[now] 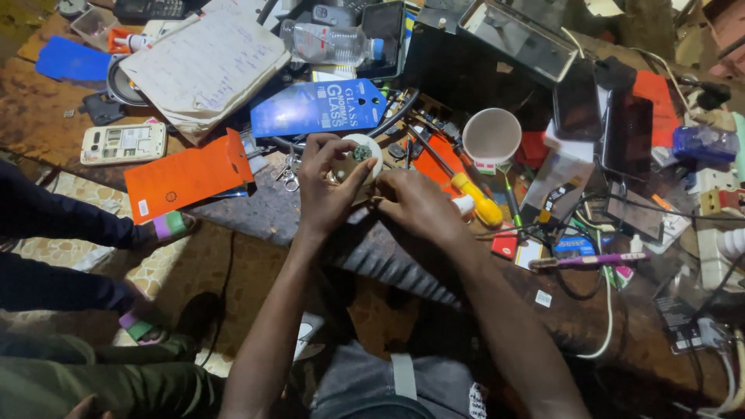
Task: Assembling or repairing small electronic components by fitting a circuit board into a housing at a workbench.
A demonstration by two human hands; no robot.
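Forearms come up from the bottom of the view, both bare, meeting over the front edge of the bench. Going from the left: another person's dark-sleeved legs and sandalled feet [167, 226] stand on the patterned floor beside the bench, near enough that a shift could jog the worktop. Next along lie an opened white phone body [113, 143] and a flat orange card sleeve [188, 175], the sleeve hanging partly over the edge, so a brush of the elbow could send it down.

At the centre, the left hand [330, 190] has its fingers and thumb clamped around a small round white plastic part with a green centre [362, 151], held just above the bench rather than resting on it. The right hand [419, 203] sits touching it from the other side, fingers curled together; whether they pinch anything I cannot tell, since they are turned away. I would judge the main risk to be a slip of that grip: the part, or any small piece of it, would drop into the clutter or off the edge and be hard to find.

Rightwards lie a yellow-handled screwdriver [475, 200], a white paper cup [491, 135], dark phones [577, 101] and tangled white cables [605, 326] that could snag a wrist.

Underneath is a worn, scuffed wooden worktop [31, 109], crowded nearly all over, in a dimly lit workshop corner.
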